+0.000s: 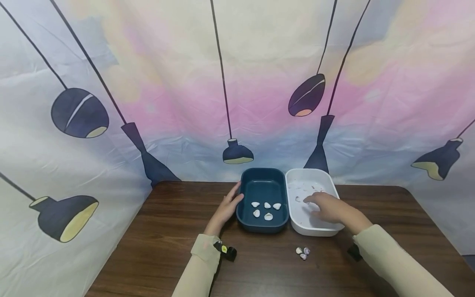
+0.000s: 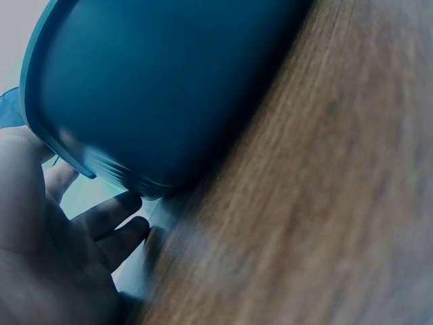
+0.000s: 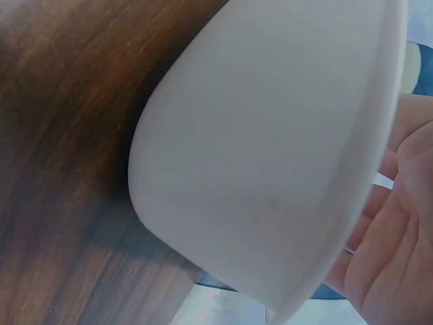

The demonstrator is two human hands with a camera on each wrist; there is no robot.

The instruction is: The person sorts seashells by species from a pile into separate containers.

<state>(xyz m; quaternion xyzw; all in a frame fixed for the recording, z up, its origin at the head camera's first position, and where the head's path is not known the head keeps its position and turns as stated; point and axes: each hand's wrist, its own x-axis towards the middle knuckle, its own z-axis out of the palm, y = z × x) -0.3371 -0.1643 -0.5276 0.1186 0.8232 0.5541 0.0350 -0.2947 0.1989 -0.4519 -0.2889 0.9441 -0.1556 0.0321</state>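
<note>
A dark teal plastic bin [image 1: 245, 225] holds several white seashells [image 1: 268, 216] on its floor. My left hand [image 1: 225, 208] rests against the bin's left side, fingers spread along the wall; in the left wrist view the fingertips [image 2: 139, 227] are right by its ribbed end. Beside it stands a white bin [image 1: 315, 232], with pale shells [image 1: 298, 199] and small reddish bits inside. My right hand [image 1: 329, 208] reaches into this white bin over its right rim, index finger and thumb apart and pointing down close to a shell. In the right wrist view, the bin wall hides the fingertips.
A small cluster of white and purplish shells [image 1: 303, 256] lies on the brown wooden table [image 1: 259, 272] in front of the white bin. Behind the table hangs a pastel cloth [image 1: 178, 103] printed with dark lamps. The two bins stand side by side near the back edge.
</note>
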